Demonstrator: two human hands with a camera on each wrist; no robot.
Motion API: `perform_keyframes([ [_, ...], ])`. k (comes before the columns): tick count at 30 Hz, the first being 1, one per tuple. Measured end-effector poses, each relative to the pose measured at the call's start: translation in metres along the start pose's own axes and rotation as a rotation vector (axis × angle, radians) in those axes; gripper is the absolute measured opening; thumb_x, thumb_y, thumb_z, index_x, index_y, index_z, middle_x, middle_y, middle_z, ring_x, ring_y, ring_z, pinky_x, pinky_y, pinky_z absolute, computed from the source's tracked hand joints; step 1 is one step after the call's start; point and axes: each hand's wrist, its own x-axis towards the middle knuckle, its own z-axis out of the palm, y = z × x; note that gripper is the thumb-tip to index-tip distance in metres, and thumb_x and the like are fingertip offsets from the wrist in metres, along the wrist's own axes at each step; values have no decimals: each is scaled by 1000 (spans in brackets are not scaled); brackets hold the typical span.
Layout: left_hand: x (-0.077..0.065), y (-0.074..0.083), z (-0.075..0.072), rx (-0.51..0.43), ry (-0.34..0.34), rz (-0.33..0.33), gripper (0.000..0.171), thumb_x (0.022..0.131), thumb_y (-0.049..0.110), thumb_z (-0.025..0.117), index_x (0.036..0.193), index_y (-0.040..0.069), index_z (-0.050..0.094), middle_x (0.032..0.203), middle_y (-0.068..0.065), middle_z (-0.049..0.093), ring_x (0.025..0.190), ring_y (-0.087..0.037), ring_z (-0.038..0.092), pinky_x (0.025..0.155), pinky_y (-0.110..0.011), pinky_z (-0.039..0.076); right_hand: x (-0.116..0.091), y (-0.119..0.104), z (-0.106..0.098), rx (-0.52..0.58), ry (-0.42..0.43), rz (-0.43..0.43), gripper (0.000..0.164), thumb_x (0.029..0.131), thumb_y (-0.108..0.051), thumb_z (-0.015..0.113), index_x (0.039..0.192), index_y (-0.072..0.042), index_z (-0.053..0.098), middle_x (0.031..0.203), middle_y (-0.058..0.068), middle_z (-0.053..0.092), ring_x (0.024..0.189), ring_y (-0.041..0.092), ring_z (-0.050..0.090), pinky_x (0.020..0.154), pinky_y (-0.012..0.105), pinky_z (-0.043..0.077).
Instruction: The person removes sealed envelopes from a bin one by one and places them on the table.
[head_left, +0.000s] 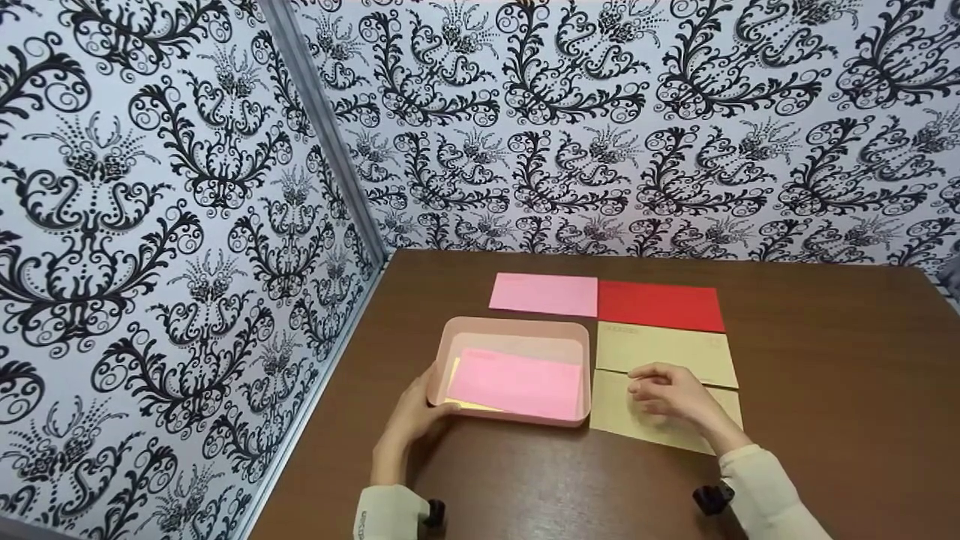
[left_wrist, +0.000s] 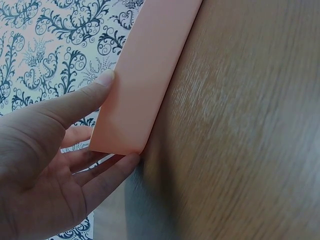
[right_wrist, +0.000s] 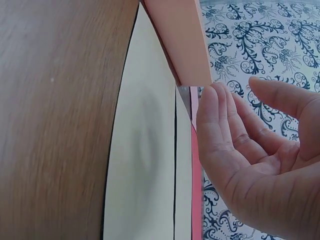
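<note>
A shallow peach-pink plastic box (head_left: 517, 328) sits on the table, with a pink envelope (head_left: 517, 382) lying over a yellow one (head_left: 472, 406) inside. My left hand (head_left: 411, 416) holds the box at its near left corner; in the left wrist view, the thumb is at the rim and the fingers reach round the side. To the right of the box lie two pale yellow envelopes, a far one (head_left: 667, 351) and a near one (head_left: 611, 405). Above the near one hovers my right hand (head_left: 675, 397), its fingers loosely bent, with nothing in them.
Behind the box lies another pink envelope (head_left: 544, 294), edge to edge with a red envelope (head_left: 656, 304). The brown wooden table (head_left: 840, 390) meets patterned walls (head_left: 600, 150) at the back and left.
</note>
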Motion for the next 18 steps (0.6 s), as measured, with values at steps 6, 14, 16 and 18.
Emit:
perform_keyframes([
  [6,1,-1,0,-21,5,34,88,84,25,79,153,-3,32,152,-29,41,141,-48,38,114,-62,32,5,-4,6,-12,-5,-8,47,97,-16,63,130,15,51,102,0,71,94,11,70,83,31,60],
  [14,1,-2,1,-15,13,38,88,83,24,79,152,-6,33,151,-30,42,140,-48,39,114,-61,32,10,-10,15,-7,-15,-22,47,96,-15,64,129,17,51,102,3,71,92,11,69,83,32,60],
  [16,1,-2,1,-10,14,42,88,83,23,79,151,-7,33,151,-31,42,140,-48,39,114,-61,33,11,-10,17,-11,-17,-24,47,96,-14,64,129,17,50,101,3,71,92,11,69,83,32,61],
  [18,1,-2,1,-11,16,43,87,82,22,79,151,-7,34,150,-31,43,139,-48,40,114,-61,33,13,-11,18,-14,-17,-26,47,97,-13,63,129,18,50,101,2,70,92,11,69,82,32,61],
])
